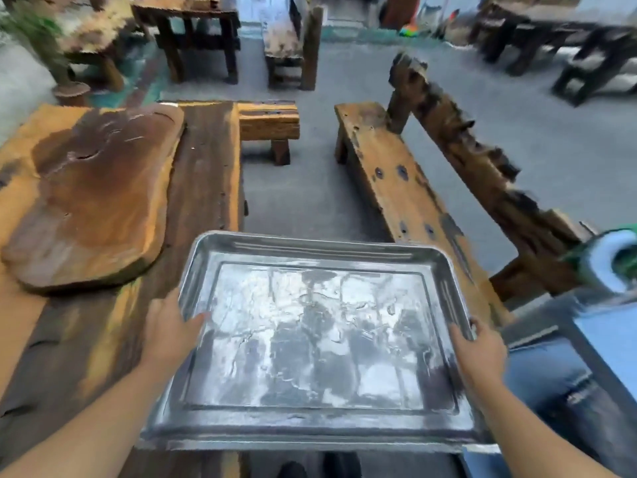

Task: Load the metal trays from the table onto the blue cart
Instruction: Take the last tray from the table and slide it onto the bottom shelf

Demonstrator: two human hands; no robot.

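One metal tray is in play, held about level in the air near the viewer. Its left part hangs over the near end of the surface; its right edge is just beside the blue cart at near right.

Hands: left hand clamped on the left rim, thumb lying inside. Right hand clamped on the right rim the same way.

Step, by my reading: mid-carry to the cart. Hold the tray flat, swing right, clear the cart's rim before lowering, release only once it rests. The tray floor looks streaked, maybe wet, so a slip is possible.

Surface: long dark planks, with a thick wooden slab lying at left.

Room: grey floor, a rough wooden bench at right, more timber tables far off. Picture blurred; no other trays seen.
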